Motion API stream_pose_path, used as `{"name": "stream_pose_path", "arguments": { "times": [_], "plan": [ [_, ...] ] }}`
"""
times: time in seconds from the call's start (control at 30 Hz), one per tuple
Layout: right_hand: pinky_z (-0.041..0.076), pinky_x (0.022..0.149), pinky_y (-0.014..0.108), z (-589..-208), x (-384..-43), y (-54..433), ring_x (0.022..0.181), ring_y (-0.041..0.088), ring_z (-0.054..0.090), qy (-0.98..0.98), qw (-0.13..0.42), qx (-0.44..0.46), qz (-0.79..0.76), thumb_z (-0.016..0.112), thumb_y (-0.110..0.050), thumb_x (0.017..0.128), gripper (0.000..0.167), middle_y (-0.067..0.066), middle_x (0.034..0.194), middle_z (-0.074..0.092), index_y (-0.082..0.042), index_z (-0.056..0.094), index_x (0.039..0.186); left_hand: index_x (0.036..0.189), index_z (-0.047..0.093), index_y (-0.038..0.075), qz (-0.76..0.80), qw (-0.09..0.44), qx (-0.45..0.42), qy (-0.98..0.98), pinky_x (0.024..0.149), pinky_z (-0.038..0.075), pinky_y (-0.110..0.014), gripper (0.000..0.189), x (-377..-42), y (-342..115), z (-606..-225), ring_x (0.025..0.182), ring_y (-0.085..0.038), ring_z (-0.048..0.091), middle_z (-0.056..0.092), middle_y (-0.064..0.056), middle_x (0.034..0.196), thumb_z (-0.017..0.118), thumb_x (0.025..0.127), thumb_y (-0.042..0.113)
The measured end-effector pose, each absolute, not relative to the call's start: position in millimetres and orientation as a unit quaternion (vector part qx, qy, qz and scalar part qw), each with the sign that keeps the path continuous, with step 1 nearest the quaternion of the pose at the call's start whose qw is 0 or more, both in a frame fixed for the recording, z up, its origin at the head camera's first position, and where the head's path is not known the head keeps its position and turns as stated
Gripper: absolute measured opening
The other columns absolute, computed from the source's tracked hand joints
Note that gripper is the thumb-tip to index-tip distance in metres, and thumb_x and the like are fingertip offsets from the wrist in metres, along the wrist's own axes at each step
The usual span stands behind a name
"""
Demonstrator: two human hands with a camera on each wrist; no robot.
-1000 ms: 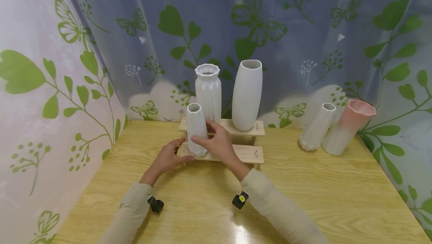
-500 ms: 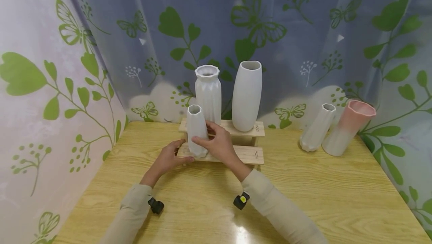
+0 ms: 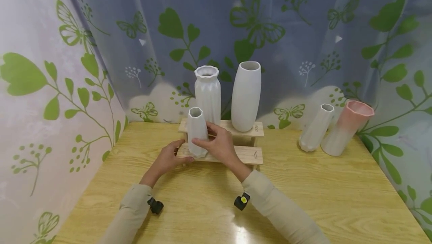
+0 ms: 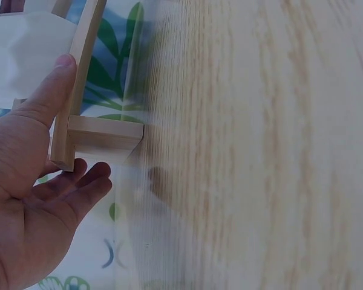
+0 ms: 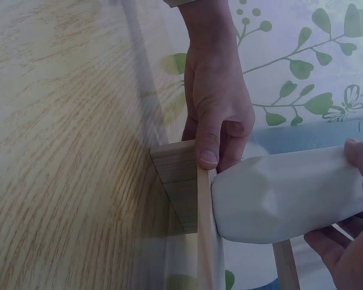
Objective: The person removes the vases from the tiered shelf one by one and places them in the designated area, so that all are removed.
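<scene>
A small white fluted vase (image 3: 196, 128) stands at the left end of the lower step of a two-step wooden stand (image 3: 243, 154). My right hand (image 3: 221, 145) grips that vase from its right side, thumb in front and fingers behind. In the right wrist view the base of the vase (image 5: 278, 196) meets the step. My left hand (image 3: 167, 157) holds the left end of the lower step; in the left wrist view its thumb lies over the board (image 4: 78, 78) with the fingers beneath. On the upper step are a white vase with a scalloped rim (image 3: 207, 94) and a tall smooth white vase (image 3: 246, 96).
To the right on the wooden table (image 3: 303, 191), a white fluted vase (image 3: 315, 128) and a pink-and-white vase (image 3: 347, 129) stand side by side. A patterned curtain (image 3: 209, 19) hangs behind the table, and patterned fabric (image 3: 57, 124) covers the left side.
The top of the small fluted vase has come slightly lower and nearer to me, with my right hand still around it. My left hand keeps its place on the stand.
</scene>
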State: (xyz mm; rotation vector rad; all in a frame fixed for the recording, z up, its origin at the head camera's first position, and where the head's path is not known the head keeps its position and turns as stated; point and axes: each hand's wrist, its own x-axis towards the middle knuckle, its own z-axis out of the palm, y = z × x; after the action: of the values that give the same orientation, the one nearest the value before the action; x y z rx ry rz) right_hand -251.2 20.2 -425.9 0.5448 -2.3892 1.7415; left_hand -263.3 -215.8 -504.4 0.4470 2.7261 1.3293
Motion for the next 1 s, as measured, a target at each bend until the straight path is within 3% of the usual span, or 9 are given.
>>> {"name": "stream_pose_path", "arguments": {
  "times": [0.27,1.0],
  "plan": [
    [0.059,0.092,0.038,-423,-250,33,0.114,0.022,0.069,-0.775,0.062,0.175,0.604,0.09,-0.03,0.081,0.063,0.007,0.125,0.071,-0.015,0.066,0.138,0.155,0.038,-0.004,0.438,0.044,0.135,0.888,0.11,0.044,-0.057,0.098,-261,-213,-505,0.141,-0.042,0.045,0.04,-0.025,0.157,0.084,0.084,0.046],
    [0.061,0.088,0.04,-402,-223,85,0.106,0.025,0.071,-0.78,0.089,0.151,0.601,0.092,-0.028,0.079,0.065,0.01,0.119,0.073,-0.012,0.067,0.136,0.157,0.035,-0.003,0.429,0.048,0.138,0.892,0.11,0.044,-0.056,0.1,-259,-217,-505,0.141,-0.044,0.044,0.036,-0.026,0.16,0.082,0.085,0.047]
  ]
}}
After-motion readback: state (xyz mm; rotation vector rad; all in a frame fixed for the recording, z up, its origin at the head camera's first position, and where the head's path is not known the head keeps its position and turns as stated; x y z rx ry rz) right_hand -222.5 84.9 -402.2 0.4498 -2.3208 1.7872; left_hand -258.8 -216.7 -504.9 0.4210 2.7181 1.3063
